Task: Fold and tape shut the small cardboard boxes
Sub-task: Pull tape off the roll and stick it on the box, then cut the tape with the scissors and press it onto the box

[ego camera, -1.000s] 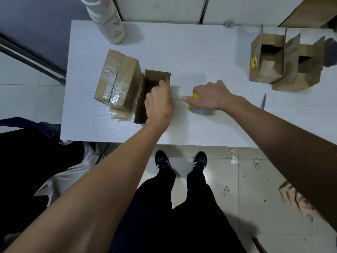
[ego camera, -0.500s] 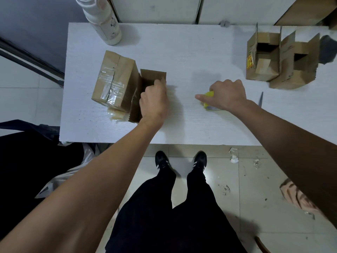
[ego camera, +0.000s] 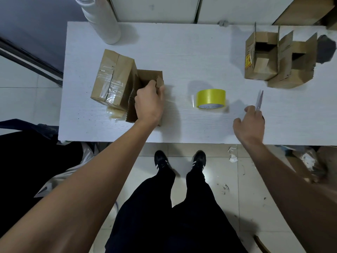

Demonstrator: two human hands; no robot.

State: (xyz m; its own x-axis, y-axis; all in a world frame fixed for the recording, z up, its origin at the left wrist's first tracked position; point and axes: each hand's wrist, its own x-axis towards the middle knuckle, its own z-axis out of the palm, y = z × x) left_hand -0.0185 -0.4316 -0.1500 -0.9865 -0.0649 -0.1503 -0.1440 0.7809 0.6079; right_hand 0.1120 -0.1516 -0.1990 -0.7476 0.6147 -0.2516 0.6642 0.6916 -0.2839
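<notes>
My left hand (ego camera: 148,105) grips the top flap of a small open cardboard box (ego camera: 145,77) on the white table (ego camera: 182,52). A taped box (ego camera: 113,79) stands against that box on its left. The yellow tape roll (ego camera: 210,98) lies alone in the middle of the table, a short clear tail sticking out on its left. My right hand (ego camera: 249,123) is to the right of the roll, fingers spread, its fingertips at the handle end of the scissors (ego camera: 259,100). Two untaped boxes (ego camera: 262,57) (ego camera: 299,64) with raised flaps stand at the far right.
A tall white bottle (ego camera: 102,21) stands at the table's back left corner. White cabinet doors run behind the table. My legs and black shoes are below the front edge, with scraps on the tiled floor and dark bags to the left.
My right hand let go of the yellow tape roll and moved right to the scissors. The left hand stays on the open box.
</notes>
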